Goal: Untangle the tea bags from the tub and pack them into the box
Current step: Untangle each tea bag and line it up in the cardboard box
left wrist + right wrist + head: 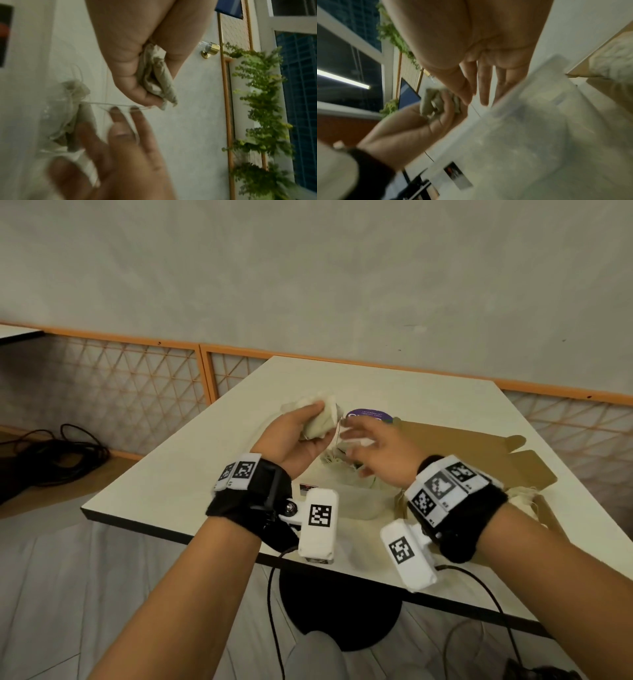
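Note:
My left hand [313, 424] is raised over the table and grips a crumpled bunch of pale tea bags [327, 412] [157, 81]. A thin string [106, 104] runs taut from that bunch to more tangled tea bags [73, 94] in the clear plastic tub [356, 501] [539, 135]. My right hand [356, 446] [125, 112] is just right of the left, fingers straight and spread. The string crosses its fingertips, and a white tag [133, 124] lies between two fingers. The open brown cardboard box [479, 450] lies to the right.
A purple round lid [368, 415] lies behind the hands on the white table [191, 474]. Loose tea bags [524, 496] sit by the box's near flap. Black cables [61, 453] lie on the floor at the left. An orange lattice railing [137, 378] runs behind the table.

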`<state>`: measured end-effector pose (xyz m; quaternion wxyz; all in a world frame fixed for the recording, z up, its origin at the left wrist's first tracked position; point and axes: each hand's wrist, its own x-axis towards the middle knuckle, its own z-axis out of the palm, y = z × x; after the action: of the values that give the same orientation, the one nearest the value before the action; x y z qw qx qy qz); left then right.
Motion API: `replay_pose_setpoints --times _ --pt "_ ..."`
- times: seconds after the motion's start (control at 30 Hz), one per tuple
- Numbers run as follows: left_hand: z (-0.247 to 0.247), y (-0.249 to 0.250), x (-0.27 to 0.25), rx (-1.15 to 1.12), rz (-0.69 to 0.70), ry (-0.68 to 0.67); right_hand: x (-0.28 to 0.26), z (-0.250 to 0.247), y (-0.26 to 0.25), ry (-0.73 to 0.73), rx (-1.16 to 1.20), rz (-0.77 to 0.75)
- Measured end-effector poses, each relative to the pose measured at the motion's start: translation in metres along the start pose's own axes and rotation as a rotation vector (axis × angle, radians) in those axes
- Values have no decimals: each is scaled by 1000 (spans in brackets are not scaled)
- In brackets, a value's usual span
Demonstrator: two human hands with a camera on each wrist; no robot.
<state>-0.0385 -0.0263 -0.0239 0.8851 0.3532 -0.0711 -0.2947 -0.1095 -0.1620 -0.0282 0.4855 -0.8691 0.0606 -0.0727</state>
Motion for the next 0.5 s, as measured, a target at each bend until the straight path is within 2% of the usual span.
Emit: replay_pose_setpoints --times 0.07,0.17,0.23,0.3,0.37,0.43,0.5 --pt "2 2 -3 -56 -28 -50 -1 6 6 -109 -152 5" --pt "4 3 -6 -106 -38 -86 0 2 6 -58 -191 25" --pt "7 1 -9 -114 -38 -128 0 -4 0 60 -76 28" --pt "11 -2 -11 -100 -42 -159 -5 -10 -11 164 221 13" --pt "16 -8 -10 -72 -31 -166 -14 -17 -19 124 542 19" --pt "23 -17 -7 -58 -22 -169 -21 -26 -16 62 575 30" --pt "33 -28 -3 -48 -28 -189 -27 -36 -6 92 412 11"
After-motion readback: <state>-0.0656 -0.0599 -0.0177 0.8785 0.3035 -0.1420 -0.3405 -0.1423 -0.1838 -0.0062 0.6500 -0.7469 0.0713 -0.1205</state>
